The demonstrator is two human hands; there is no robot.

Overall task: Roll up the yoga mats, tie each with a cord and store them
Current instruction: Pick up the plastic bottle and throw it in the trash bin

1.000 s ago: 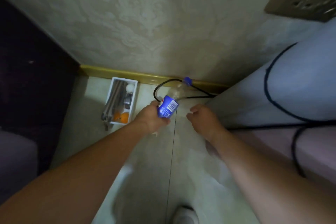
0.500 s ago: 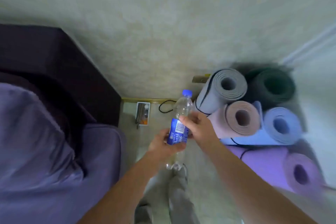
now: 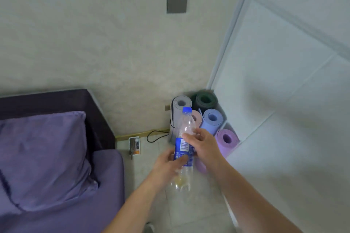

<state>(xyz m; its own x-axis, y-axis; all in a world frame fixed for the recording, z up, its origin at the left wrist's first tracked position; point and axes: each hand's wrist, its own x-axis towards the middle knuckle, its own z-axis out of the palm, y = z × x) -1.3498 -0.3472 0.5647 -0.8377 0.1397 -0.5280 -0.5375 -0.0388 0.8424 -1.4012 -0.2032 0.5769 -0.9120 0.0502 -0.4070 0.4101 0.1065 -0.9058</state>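
Several rolled yoga mats stand upright in the room's corner: a grey mat (image 3: pixel 180 103) with a black cord down its side, a dark green mat (image 3: pixel 205 99), a blue mat (image 3: pixel 213 118), a pink mat (image 3: pixel 197 118) partly hidden by the bottle, and a purple mat (image 3: pixel 227 139). A clear plastic bottle (image 3: pixel 184 149) with a blue cap and blue label is upright in front of them. My left hand (image 3: pixel 167 164) grips the bottle at the label. My right hand (image 3: pixel 202 144) holds its upper part with curled fingers.
A bed with a purple pillow (image 3: pixel 45 157) and dark headboard (image 3: pixel 56 100) fills the left. A small white box (image 3: pixel 134 145) and a loose black cord (image 3: pixel 156 135) lie on the floor by the skirting. A white wardrobe door (image 3: pixel 284 100) closes off the right side.
I have risen from the floor, and the view now takes in the whole corner and bed. My left hand lifted the bottle off the floor, and my right hand joined it on the bottle.
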